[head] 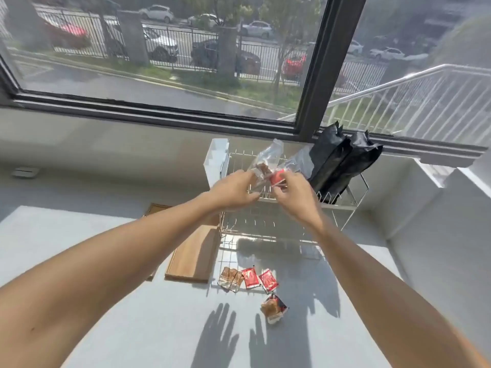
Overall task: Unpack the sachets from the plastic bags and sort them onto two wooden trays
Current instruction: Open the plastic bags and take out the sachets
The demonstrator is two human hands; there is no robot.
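Both my hands are raised above the table in front of a wire rack. My left hand (233, 191) grips a clear plastic bag (267, 158) with brown sachets inside. My right hand (293, 193) pinches a red sachet (278, 177) at the bag's mouth. On the table below lie loose sachets: brown ones (231, 279), two red ones (259, 279) and a mixed small pile (274, 307). A wooden tray (192, 257) lies to their left, and the corner of a second tray (155, 209) shows behind my left forearm.
A white wire rack (279, 229) stands at the back of the grey table (106, 240), holding black bags (337, 163) and another clear bag (300, 159). A white box (216, 159) is beside it. A window sill runs behind.
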